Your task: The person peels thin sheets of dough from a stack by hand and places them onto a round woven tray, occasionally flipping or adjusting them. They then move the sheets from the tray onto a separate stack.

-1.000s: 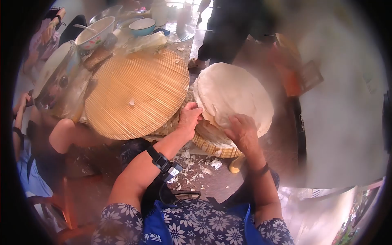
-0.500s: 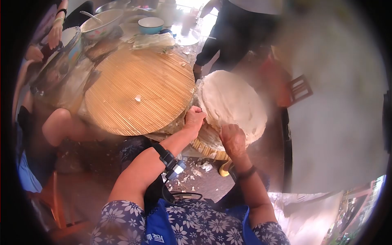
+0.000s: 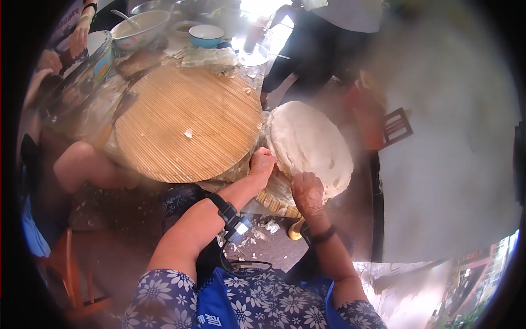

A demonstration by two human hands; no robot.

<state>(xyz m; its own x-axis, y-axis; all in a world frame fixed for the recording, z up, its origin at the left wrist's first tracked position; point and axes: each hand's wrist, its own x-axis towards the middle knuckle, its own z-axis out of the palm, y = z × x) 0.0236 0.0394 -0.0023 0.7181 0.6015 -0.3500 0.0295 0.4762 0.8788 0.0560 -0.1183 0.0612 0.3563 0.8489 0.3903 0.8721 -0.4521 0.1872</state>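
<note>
A stack of thin, whitish round sheets [image 3: 315,140] lies on a round slatted mat [image 3: 274,203], whose edge shows below it. My left hand [image 3: 263,163] pinches at the near left edge of the stack, fingers closed. At the near edge, my right hand [image 3: 308,192] is also closed, its fingertips on the rim of a sheet. How many layers they grip is hidden. To the left sits a larger round slatted board [image 3: 186,104], with a small white scrap [image 3: 188,132] on it.
Behind the board are a blue bowl [image 3: 206,35] and a large basin [image 3: 139,30] with a spoon. Another person's hand [image 3: 78,39] and knee [image 3: 79,164] are at left. White crumbs [image 3: 263,233] litter the floor. A chair [image 3: 395,129] and pale surface [image 3: 449,164] are at right.
Both hands stay at the sheet's edge, the right one slightly lower and further left. The top of the stack looks smoother. The view has tilted a little.
</note>
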